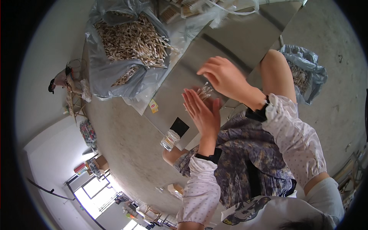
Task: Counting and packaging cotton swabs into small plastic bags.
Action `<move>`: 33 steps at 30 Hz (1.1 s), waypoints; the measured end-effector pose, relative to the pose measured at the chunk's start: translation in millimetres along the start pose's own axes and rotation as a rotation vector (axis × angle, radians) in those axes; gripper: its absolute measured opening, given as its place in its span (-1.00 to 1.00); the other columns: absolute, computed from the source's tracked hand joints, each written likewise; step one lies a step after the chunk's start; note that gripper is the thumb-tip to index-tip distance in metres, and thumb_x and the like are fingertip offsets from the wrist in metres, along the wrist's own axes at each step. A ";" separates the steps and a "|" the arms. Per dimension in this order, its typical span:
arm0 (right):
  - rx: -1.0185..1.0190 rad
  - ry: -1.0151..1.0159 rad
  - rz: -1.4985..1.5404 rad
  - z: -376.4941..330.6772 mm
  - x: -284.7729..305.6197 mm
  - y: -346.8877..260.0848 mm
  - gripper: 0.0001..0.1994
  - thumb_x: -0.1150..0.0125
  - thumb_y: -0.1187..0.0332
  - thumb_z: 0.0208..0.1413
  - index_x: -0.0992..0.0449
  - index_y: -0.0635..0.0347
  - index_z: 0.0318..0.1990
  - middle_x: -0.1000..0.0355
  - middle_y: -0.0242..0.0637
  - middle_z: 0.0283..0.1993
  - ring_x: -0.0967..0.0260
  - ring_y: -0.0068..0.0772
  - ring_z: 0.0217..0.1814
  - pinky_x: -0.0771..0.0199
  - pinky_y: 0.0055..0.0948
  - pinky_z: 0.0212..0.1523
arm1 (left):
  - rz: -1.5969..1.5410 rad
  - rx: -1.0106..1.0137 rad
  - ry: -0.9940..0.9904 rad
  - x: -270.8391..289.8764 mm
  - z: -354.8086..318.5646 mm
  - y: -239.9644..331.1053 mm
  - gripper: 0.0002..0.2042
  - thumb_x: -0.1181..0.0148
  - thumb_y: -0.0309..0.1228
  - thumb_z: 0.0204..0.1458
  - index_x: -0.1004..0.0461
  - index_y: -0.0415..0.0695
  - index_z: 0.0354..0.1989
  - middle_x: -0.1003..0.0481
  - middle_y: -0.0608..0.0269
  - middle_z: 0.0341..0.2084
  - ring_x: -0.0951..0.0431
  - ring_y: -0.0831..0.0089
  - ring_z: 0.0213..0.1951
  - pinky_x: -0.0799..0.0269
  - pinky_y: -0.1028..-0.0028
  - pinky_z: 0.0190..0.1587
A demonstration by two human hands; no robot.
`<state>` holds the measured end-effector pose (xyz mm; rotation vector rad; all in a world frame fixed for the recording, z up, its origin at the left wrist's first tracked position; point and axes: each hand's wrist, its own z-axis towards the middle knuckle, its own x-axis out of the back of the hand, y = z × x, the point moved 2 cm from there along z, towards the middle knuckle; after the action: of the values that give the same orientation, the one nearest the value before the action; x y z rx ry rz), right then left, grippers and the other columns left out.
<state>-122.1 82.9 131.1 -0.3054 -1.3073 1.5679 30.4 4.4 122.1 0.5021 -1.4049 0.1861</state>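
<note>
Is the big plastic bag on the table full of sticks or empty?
Full. The big grey plastic bag gapes open at the top, and a heap of thin pale sticks shows inside, piled up to its mouth on the metal table.

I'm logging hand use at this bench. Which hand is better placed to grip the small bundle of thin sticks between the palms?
Probably the right hand: its fingers curl over the small bundle of thin sticks, while the left hand is held flat and open beside it.
</note>
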 end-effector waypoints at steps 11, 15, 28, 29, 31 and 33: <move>-0.381 0.014 0.493 -23.4 8.9 -29.5 -0.89 -0.14 0.54 0.14 -0.53 0.26 -0.19 -0.47 -0.17 -0.19 -0.45 -0.16 -0.15 -0.42 -0.30 -0.17 | 0.186 -0.036 0.024 -13.5 72.1 -28.6 -0.11 0.16 0.16 0.24 0.13 -0.48 0.40 0.06 -0.32 0.41 0.06 -0.12 0.45 0.11 0.05 0.43; -0.380 -0.040 0.344 -21.1 -1.9 -4.0 -0.89 -0.14 0.51 0.16 -0.54 0.24 -0.19 -0.51 -0.21 -0.20 -0.50 -0.22 -0.17 -0.45 -0.36 -0.17 | 0.159 0.030 0.059 -26.6 49.8 -13.4 -0.07 0.19 0.21 0.23 0.14 -0.50 0.40 0.09 -0.35 0.41 0.13 -0.12 0.47 0.18 0.04 0.45; -0.366 0.064 0.150 -11.5 -8.9 14.3 -0.88 -0.11 0.46 0.13 -0.56 0.14 -0.23 -0.55 -0.29 -0.24 -0.54 -0.23 -0.22 -0.49 -0.30 -0.26 | 0.040 0.013 0.014 -2.0 57.4 -17.2 -0.09 -0.14 0.07 0.14 0.10 -0.40 0.41 -0.14 -0.18 0.34 -0.09 -0.04 0.40 0.13 -0.01 0.43; -0.357 0.071 0.092 -11.7 -8.0 14.8 -0.88 -0.11 0.46 0.12 -0.56 0.11 -0.24 -0.55 -0.31 -0.24 -0.53 -0.22 -0.22 -0.49 -0.28 -0.27 | 0.040 0.006 0.012 3.6 55.6 -18.7 -0.09 -0.14 0.07 0.14 0.10 -0.40 0.41 -0.14 -0.18 0.34 -0.09 -0.04 0.40 0.13 -0.01 0.43; -0.368 0.042 0.079 -12.2 -4.3 15.7 -0.88 -0.12 0.50 0.12 -0.55 0.17 -0.21 -0.54 -0.25 -0.23 -0.53 -0.23 -0.23 -0.48 -0.31 -0.25 | -0.022 0.007 -0.078 11.3 48.1 -20.0 -0.07 -0.17 0.07 0.12 0.11 -0.40 0.40 -0.17 -0.18 0.31 -0.10 -0.07 0.38 0.12 -0.04 0.41; -0.379 0.010 0.068 -12.9 -1.8 17.3 -0.87 -0.13 0.54 0.13 -0.53 0.23 -0.18 -0.53 -0.19 -0.21 -0.53 -0.23 -0.24 -0.48 -0.34 -0.23 | -0.037 0.023 -0.103 18.1 37.7 -18.4 -0.08 -0.16 0.07 0.13 0.11 -0.40 0.41 -0.15 -0.21 0.32 -0.09 -0.08 0.38 0.13 -0.05 0.41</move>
<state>-121.1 91.0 111.0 -0.5971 -1.5985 1.3641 7.4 -31.5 138.6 0.5628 -1.4947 0.1486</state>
